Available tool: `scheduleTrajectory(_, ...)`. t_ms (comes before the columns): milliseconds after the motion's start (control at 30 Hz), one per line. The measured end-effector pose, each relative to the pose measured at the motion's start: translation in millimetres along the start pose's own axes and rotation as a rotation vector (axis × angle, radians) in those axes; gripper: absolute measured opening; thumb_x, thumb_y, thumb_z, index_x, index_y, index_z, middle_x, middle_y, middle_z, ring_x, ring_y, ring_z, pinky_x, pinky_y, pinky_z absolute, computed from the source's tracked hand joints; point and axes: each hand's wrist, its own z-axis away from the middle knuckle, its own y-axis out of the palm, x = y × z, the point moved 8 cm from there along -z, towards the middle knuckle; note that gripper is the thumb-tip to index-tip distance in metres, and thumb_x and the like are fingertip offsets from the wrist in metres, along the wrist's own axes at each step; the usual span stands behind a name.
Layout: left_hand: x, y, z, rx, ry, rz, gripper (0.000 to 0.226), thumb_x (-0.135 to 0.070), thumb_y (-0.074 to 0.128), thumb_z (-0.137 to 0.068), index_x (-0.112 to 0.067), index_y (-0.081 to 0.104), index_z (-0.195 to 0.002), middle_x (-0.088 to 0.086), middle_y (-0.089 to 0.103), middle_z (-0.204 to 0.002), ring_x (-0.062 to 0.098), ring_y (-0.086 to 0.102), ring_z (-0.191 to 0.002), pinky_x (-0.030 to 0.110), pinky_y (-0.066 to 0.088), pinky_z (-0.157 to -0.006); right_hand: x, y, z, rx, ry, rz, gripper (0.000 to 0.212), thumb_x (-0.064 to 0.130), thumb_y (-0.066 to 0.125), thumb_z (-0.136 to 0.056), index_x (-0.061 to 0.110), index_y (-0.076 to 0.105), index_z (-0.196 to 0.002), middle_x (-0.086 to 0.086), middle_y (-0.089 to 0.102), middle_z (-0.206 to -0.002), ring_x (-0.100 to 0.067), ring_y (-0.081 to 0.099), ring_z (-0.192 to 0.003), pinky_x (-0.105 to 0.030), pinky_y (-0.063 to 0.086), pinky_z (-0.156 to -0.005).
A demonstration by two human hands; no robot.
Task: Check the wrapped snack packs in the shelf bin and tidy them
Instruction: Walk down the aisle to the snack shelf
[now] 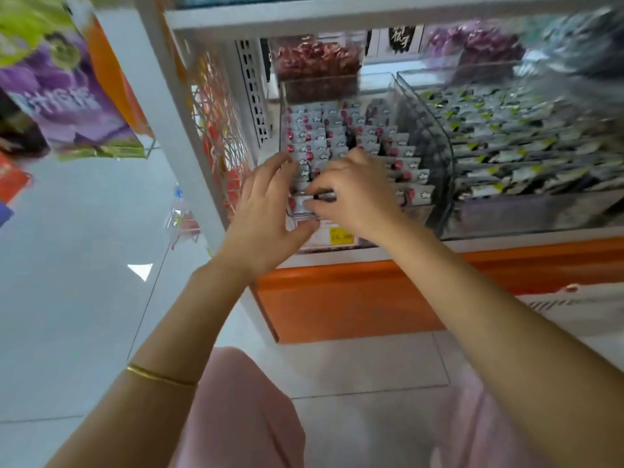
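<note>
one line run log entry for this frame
left hand: on bin front | right hand: pinching snack pack | clear bin: packs in rows

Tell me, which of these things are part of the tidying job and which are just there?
In the job:
left hand
right hand
silver-and-red packs
clear bin

Just there:
green-marked packs in the next bin
red sweets behind
purple sweets behind
yellow price tag
purple bag

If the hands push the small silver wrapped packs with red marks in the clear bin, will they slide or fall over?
The small silver wrapped packs stand on edge in tight overlapping rows, so probably a push topples neighbours like dominoes. Their glossy wrap likely slides easily. They look light; the clear plastic bin should contain them.
</note>
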Motion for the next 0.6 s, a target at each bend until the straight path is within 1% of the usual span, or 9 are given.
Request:
scheduleTrajectory(133,0.8,-8.7,-4.7,0.008,0.008,-0.045,0.076,-0.036,0.068,-0.080,-0.007,0.033,-0.142,0.009,0.031,-0.148,0.025,0.023,-0.138,0.028,0.012,-0.110,2.1,5.8,-7.2,0.036,0.010,-0.013,0.025,0.043,0.065,-0.082,0.027,0.072,-0.099,0.007,0.066,-0.104,-0.019,0.042,-0.104,-0.036,0.030,-0.080)
scheduleTrajectory(200,1.6,-12.5,-4.2,0.002,-0.002,-0.034,0.076,-0.037,0.068,-0.080,-0.011,0.033,-0.143,0.006,0.030,-0.149,0.024,0.021,-0.138,0.030,0.013,-0.111,3.8,5.9,-10.1,0.034,0.017,-0.064,0.019,0.037,0.065,-0.084,0.024,0.073,-0.094,0.008,0.067,-0.098,-0.017,0.044,-0.099,-0.037,0.035,-0.081)
scheduleTrajectory(233,0.5,-14.4,-2.7,-0.010,-0.005,-0.024,0.075,-0.036,0.067,-0.081,-0.012,0.033,-0.143,0.005,0.029,-0.149,0.023,0.021,-0.138,0.031,0.013,-0.111,4.8,2.9,-10.3,0.008,0.021,-0.140,0.016,0.032,0.065,-0.085,0.020,0.073,-0.090,0.008,0.067,-0.091,-0.017,0.048,-0.094,-0.036,0.039,-0.081)
scheduleTrajectory(333,-2.8,-20.3,3.3,-0.075,-0.004,0.033,0.074,-0.035,0.069,-0.080,-0.013,0.034,-0.141,0.004,0.031,-0.148,0.021,0.021,-0.137,0.027,0.013,-0.108,-0.7,-25.4,-2.2,-0.216,0.094,-0.494,0.011,0.016,0.066,-0.085,0.007,0.072,-0.082,0.002,0.065,-0.077,-0.014,0.059,-0.075,-0.032,0.048,-0.073)
scheduleTrajectory(367,-4.9,-23.4,4.8,-0.108,-0.004,0.063,0.073,-0.034,0.069,-0.079,-0.013,0.035,-0.141,0.004,0.032,-0.147,0.021,0.022,-0.137,0.025,0.013,-0.107,-3.6,-38.0,2.3,-0.299,0.121,-0.593,0.009,0.013,0.066,-0.085,0.007,0.071,-0.080,0.001,0.066,-0.076,-0.013,0.060,-0.073,-0.029,0.049,-0.071)
scheduleTrajectory(433,-11.8,-30.8,6.7,-0.165,0.004,0.126,0.072,-0.035,0.068,-0.080,-0.014,0.036,-0.140,0.004,0.035,-0.143,0.019,0.025,-0.134,0.021,0.014,-0.103,-8.0,-61.1,11.4,-0.414,0.153,-0.745,0.010,0.012,0.064,-0.086,0.017,0.067,-0.078,0.005,0.065,-0.074,-0.009,0.061,-0.070,-0.025,0.051,-0.064)
scheduleTrajectory(500,-21.4,-33.6,8.5,-0.182,0.031,0.184,0.067,-0.038,0.066,-0.081,-0.017,0.038,-0.139,0.002,0.039,-0.137,0.016,0.030,-0.127,0.020,0.021,-0.100,-9.8,-79.8,22.1,-0.476,0.155,-0.834,0.013,0.012,0.063,-0.087,0.022,0.063,-0.078,0.008,0.063,-0.072,-0.006,0.062,-0.064,-0.023,0.052,-0.056)
scheduleTrajectory(567,-27.9,-31.9,12.5,-0.167,0.041,0.243,0.063,-0.042,0.061,-0.082,-0.021,0.040,-0.137,-0.004,0.045,-0.128,0.011,0.039,-0.117,0.022,0.033,-0.094,-16.1,-84.5,37.6,-0.491,0.187,-0.935,0.011,0.011,0.062,-0.088,0.017,0.064,-0.079,0.006,0.064,-0.070,-0.006,0.062,-0.060,-0.022,0.052,-0.052)
scheduleTrajectory(600,-29.9,-30.2,15.7,-0.154,0.031,0.289,0.062,-0.045,0.060,-0.081,-0.022,0.041,-0.135,-0.008,0.048,-0.122,0.006,0.044,-0.110,0.019,0.037,-0.089,-20.4,-81.1,46.7,-0.479,0.216,-1.004,0.012,0.009,0.062,-0.088,0.015,0.063,-0.078,0.005,0.064,-0.069,-0.008,0.063,-0.059,-0.022,0.052,-0.052)
